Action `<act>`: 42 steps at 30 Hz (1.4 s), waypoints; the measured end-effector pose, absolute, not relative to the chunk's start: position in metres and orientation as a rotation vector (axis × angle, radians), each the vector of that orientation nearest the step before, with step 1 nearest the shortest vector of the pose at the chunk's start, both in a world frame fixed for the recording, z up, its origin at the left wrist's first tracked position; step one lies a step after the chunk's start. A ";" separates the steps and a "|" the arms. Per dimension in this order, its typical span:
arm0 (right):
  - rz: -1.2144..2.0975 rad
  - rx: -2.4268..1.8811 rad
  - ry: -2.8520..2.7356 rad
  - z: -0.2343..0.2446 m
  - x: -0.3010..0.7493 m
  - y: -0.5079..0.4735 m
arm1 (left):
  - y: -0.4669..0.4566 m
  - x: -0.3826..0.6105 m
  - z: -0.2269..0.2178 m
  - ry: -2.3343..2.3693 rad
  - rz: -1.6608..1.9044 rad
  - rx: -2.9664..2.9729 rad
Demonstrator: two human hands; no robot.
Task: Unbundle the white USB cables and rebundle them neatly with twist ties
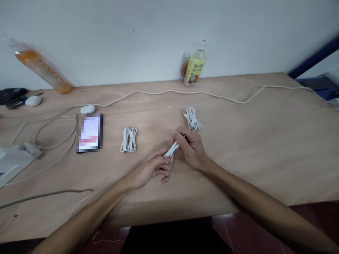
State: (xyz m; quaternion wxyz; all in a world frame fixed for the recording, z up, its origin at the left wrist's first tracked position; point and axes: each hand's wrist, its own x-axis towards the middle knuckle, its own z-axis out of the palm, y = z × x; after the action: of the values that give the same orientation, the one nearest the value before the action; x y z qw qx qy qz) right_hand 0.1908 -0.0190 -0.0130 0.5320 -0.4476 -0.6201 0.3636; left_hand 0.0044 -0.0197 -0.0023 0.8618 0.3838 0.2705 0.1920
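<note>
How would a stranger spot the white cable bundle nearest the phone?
On the wooden table, find the phone toward the left. The white cable bundle lies just to its right. Unlike the held bundle and the far bundle past the right hand, it alone lies between phone and left hand.

A pale wall [111,53] rises behind a light-brown wooden table [251,148]. Dark red floor tiles [241,231] show below.
</note>
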 end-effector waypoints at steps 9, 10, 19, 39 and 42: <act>0.898 -1.024 -1.510 -0.013 0.190 -0.021 | -0.021 0.003 0.001 0.657 0.361 0.889; 0.904 -1.036 -1.516 -0.012 0.190 -0.021 | -0.021 0.003 0.001 0.654 0.357 0.898; 0.949 -1.127 -1.357 -0.015 0.190 -0.014 | -0.017 0.005 -0.008 0.555 0.388 0.767; 1.453 -1.079 -1.016 -0.018 0.200 -0.002 | -0.011 0.004 -0.012 0.721 0.607 0.981; 1.459 -1.055 -1.008 -0.018 0.200 -0.001 | -0.010 0.004 -0.013 0.741 0.619 1.003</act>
State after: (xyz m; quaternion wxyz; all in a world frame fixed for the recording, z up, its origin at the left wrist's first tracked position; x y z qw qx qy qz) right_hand 0.1997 -0.0014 -0.0184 0.5135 -0.4387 -0.4191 0.6069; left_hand 0.0044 -0.0102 -0.0134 0.7672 0.4621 0.3415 0.2851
